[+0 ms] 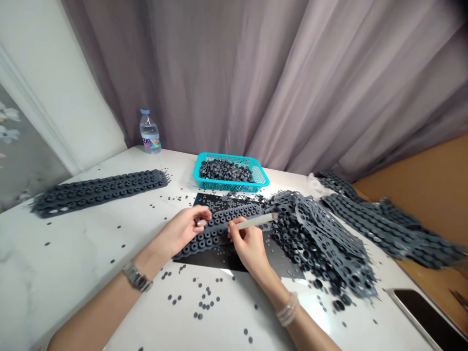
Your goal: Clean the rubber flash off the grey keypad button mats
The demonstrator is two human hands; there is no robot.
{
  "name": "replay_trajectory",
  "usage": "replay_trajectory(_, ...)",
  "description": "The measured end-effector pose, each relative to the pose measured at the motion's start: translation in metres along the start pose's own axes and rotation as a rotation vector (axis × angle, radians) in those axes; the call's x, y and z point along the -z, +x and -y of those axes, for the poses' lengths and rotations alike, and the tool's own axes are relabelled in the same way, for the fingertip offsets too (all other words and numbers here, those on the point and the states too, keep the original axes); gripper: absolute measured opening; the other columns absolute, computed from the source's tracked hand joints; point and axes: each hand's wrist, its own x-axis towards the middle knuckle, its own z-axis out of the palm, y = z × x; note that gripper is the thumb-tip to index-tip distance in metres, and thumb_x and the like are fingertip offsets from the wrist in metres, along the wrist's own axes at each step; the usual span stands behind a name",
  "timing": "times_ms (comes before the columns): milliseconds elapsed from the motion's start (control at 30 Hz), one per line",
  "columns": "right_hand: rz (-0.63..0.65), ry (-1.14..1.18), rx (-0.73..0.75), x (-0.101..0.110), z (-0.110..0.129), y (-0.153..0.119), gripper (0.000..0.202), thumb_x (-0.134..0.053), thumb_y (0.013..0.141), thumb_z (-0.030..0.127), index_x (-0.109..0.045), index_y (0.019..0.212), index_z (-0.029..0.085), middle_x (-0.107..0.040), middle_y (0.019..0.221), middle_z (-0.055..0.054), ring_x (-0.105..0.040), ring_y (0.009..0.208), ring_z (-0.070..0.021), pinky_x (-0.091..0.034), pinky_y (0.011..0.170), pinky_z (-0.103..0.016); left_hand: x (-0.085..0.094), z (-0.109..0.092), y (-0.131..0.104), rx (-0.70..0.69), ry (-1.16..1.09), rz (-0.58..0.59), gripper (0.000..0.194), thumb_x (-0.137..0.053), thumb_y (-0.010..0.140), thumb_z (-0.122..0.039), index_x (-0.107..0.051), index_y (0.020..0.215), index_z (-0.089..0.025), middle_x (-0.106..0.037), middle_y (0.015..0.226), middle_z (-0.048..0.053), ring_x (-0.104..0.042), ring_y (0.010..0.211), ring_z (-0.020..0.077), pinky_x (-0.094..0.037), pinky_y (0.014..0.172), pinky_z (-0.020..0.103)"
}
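Note:
My right hand [248, 241] is closed around a pale, pen-like stick [258, 221]. One end of the stick points right and the other is down at my fingertips. Under both hands lies a dark grey rubber strip [193, 247] with rows of ring-shaped knobs. My left hand [192, 224] hovers at the strip's upper left side, fingers curled in. A dark bit shows between those fingers, too small to name. The strip rests on a black sheet [234, 263], and small dark discs [206, 304] are scattered around it.
Behind stands a turquoise basket [268, 183] of small black parts. To the right are a heap of loose black rings [303, 253], perforated grey sheets [332, 243], more strips [383, 226] and a phone [427, 317]. At left lie stacked strips [102, 190] and a water bottle [149, 131].

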Motion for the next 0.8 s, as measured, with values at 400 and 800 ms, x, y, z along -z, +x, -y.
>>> replay_trajectory(400,0.003,-0.089,0.066,-0.004,0.005,0.002,0.027,-0.044,0.092,0.031,-0.060,0.073,0.021,-0.061,0.060,0.000,-0.058,0.054,-0.0151,-0.037,0.054,-0.023,-0.031,0.030,0.000,-0.379,0.878,-0.005,0.012,-0.056,0.076,-0.014,-0.066,0.075,-0.019,-0.064,0.087,0.009,-0.057,0.094,0.0263,-0.042,0.092,0.040)
replay_trajectory(800,-0.036,-0.116,0.033,-0.012,0.004,0.003,0.027,-0.045,0.091,0.029,-0.060,0.070,0.021,-0.058,0.057,0.000,-0.054,0.051,-0.0151,-0.032,0.053,-0.025,-0.012,0.005,-0.003,-0.247,0.305,-0.042,0.005,-0.067,0.081,-0.021,-0.071,0.081,-0.020,-0.069,0.084,0.002,-0.059,0.080,0.0166,-0.045,0.071,0.023)
